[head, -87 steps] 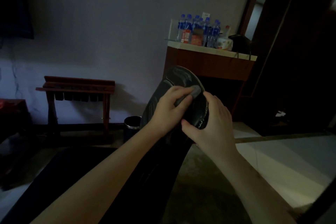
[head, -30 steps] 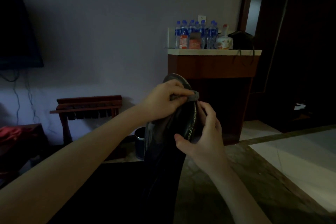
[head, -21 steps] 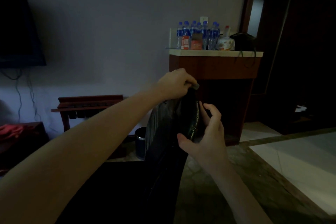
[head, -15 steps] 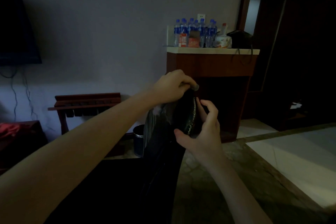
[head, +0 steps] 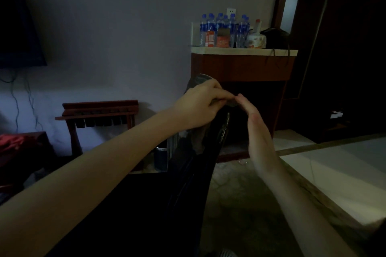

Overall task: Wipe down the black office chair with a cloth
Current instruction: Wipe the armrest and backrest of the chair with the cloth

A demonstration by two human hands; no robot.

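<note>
The black office chair stands in front of me in a dim room, its backrest edge-on and its seat dark at the lower left. My left hand grips a small grey cloth at the top of the backrest; only a bit of the cloth shows past its fingers. Just right of the backrest, my right hand is held up with straight fingers. Its fingertips touch the cloth beside my left hand's fingertips.
A wooden cabinet behind the chair carries several water bottles. A wooden rack and a small bin stand by the wall on the left. A pale surface lies to the right.
My right hand has left the backrest's edge, straightened its fingers and risen to the cloth at the top. My left hand has stayed on top, holding the cloth.
</note>
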